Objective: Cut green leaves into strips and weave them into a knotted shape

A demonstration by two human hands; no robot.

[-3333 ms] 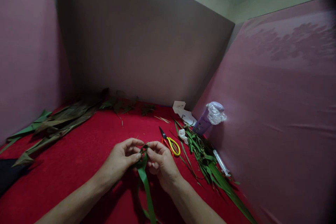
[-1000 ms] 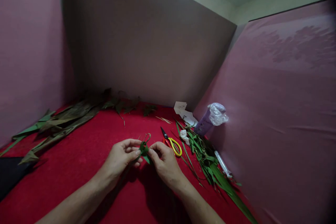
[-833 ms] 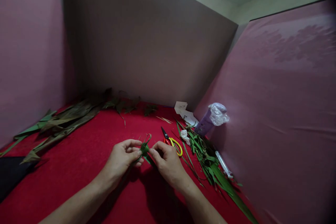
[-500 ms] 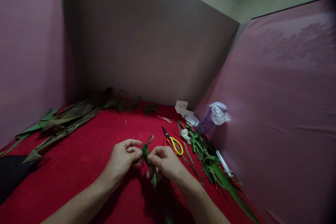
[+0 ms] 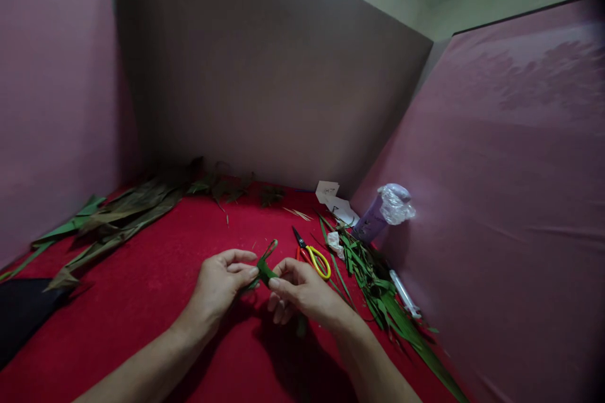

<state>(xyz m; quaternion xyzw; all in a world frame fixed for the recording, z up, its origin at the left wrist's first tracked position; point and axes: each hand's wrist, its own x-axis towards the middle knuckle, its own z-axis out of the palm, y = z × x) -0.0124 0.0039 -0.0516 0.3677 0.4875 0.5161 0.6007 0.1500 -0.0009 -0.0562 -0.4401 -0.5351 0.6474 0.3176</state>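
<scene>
Between my hands is a small folded piece made of green leaf strip (image 5: 265, 271), with a thin loop standing up at its top. My left hand (image 5: 222, 280) pinches its left side between thumb and fingers. Thumb and forefinger of my right hand (image 5: 295, 289) grip the strip on the right, the other fingers curled beneath. Part of the strip is hidden behind the right fingers. Just beyond the right hand lie scissors with yellow and red handles (image 5: 319, 262) and dark blades, on the red cloth (image 5: 155, 277).
Green leaf strips (image 5: 373, 286) are heaped at the right, near a white tube (image 5: 404, 294), crumpled white tissue (image 5: 334, 243) and a purple cup-like container (image 5: 373, 217) topped with clear plastic. Large dried leaves (image 5: 127, 211) lie at the left. Thin sticks (image 5: 299, 213) and white papers (image 5: 338, 204) are at the back.
My right hand has shifted slightly right and up, drawing the leaf strip sideways. The strip end that hung below between the hands no longer shows there. My left hand stays nearly in place.
</scene>
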